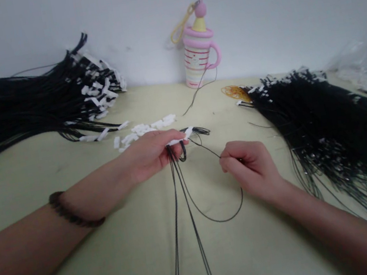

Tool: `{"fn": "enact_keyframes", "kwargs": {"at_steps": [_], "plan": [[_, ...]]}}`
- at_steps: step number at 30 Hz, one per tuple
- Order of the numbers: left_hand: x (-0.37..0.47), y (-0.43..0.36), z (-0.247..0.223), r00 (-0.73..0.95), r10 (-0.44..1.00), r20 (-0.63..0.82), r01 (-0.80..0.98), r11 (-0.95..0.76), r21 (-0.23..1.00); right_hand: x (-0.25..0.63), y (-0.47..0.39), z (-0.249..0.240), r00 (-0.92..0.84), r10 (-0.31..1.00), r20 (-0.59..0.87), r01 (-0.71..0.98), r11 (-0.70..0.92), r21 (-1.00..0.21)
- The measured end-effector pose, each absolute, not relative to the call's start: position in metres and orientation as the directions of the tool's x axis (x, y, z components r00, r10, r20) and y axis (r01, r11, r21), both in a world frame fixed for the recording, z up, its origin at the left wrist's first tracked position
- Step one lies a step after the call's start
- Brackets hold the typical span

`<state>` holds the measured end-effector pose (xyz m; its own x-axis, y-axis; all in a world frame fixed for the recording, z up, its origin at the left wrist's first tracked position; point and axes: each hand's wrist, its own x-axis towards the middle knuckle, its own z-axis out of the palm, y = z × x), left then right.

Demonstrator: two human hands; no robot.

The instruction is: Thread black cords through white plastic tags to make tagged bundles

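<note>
My left hand (153, 154) is closed, its thumb and fingers pinching a white connector (188, 132) with several thin black wires (175, 213) that hang toward the front edge. A small black loop shows just under those fingertips. To the right, my right hand (249, 166) is closed on one thin black wire (206, 148), drawn taut from the connector. Beyond the right hand this wire seems to curve down in a loop (226, 220) and back to the left hand. Behind the left hand lies a pile of small white pieces (154, 126).
A thick bundle of black wires with white ends (35, 103) lies at the left. Another black bundle (328, 128) spreads over the right side, beside an orange coil (233, 92). A pink striped cup (197, 56) stands by the wall, near a clear plastic bag (355, 64).
</note>
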<state>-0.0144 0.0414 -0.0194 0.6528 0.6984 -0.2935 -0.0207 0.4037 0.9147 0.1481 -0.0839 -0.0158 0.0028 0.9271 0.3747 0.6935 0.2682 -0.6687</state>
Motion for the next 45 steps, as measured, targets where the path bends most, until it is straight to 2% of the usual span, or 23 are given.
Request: {"fn": "enact_keyframes", "kwargs": {"at_steps": [33, 45], "plan": [[-0.0145, 0.0399, -0.0202, 0.646, 0.699, -0.306, 0.003, 0.399, 0.917, 0.1522, -0.0786, -0.0248, -0.001, 0.948, 0.319, 0.696, 0.229, -0.681], [-0.0149, 0.0375, -0.0216, 0.669, 0.704, -0.238, 0.021, 0.302, 0.953, 0.1541, -0.0793, -0.0211, -0.022, 0.952, 0.304, 0.665, 0.241, -0.706]]}}
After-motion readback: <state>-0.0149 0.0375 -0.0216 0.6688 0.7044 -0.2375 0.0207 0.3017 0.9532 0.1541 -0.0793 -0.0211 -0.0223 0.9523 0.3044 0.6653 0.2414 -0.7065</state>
